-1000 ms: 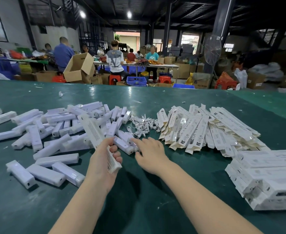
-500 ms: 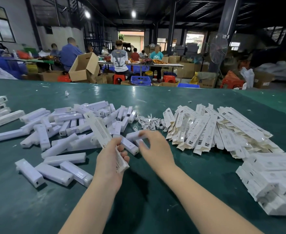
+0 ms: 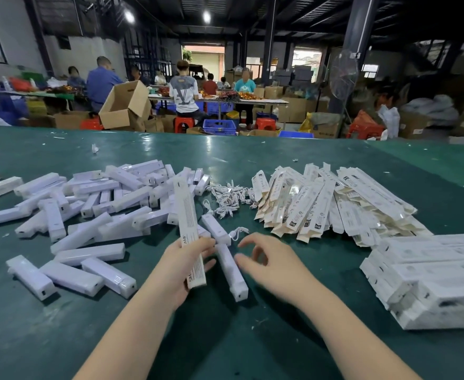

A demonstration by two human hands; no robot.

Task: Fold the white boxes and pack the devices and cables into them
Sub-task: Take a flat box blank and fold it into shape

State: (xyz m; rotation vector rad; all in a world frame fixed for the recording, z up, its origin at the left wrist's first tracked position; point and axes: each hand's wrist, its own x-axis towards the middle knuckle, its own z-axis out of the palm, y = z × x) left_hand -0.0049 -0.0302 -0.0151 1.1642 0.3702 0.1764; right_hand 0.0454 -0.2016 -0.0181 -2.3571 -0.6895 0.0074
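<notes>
While the left hand [image 3: 183, 266] grips a long white box [image 3: 189, 233] mid-frame, the blurry right hand [image 3: 270, 261] hovers, fingers loosely curled, holding nothing.

Not much legible from here. The long white box [image 3: 189, 231] in the left hand [image 3: 180, 272] has big letters running along its side, looks like "SM" near the bottom end and "AM" higher up, maybe one brand word; fine print above is too small. Grey-shirted worker's back [image 3: 183, 95] shows a large "LV"-style logo.

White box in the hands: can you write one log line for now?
left hand: holds white box | right hand: open, empty, beside device | device: lying on table
</notes>
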